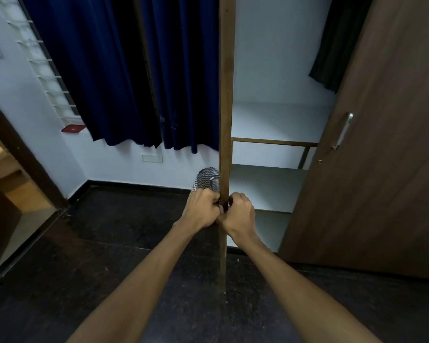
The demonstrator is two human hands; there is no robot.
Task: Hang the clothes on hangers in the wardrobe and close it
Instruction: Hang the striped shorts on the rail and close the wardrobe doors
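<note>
Item: left door (226, 100), seen edge-on as a thin brown strip running from the top centre of the frame down to lower centre. Stiff wood panel, hinged; judged moderately heavy and slow to start, free to swing once moving, with no give in the edge.

Hold: left hand (201, 207) and right hand (240, 214) met at the door edge, just below frame centre, one on each side of it. Fingers of both were curled in around something small and dark at the edge (possibly a latch or key; too small to tell). A metal handle (215, 183) showed just above the left hand, ungripped.

Item: right door (372, 149), at the right of the frame, stood wide open; its handle (343, 131) was untouched and looked the surest place to pull from.

Item: dark garment (332, 50), upper right, hung inside the wardrobe; soft, light, likely to catch in a closing door if it swung out.

Item: white shelves (270, 120), right of centre.

Surroundings: blue curtain (124, 70) at upper left; patterned slipper (204, 180) on the dark floor (109, 243), just beside the left door's foot.
</note>
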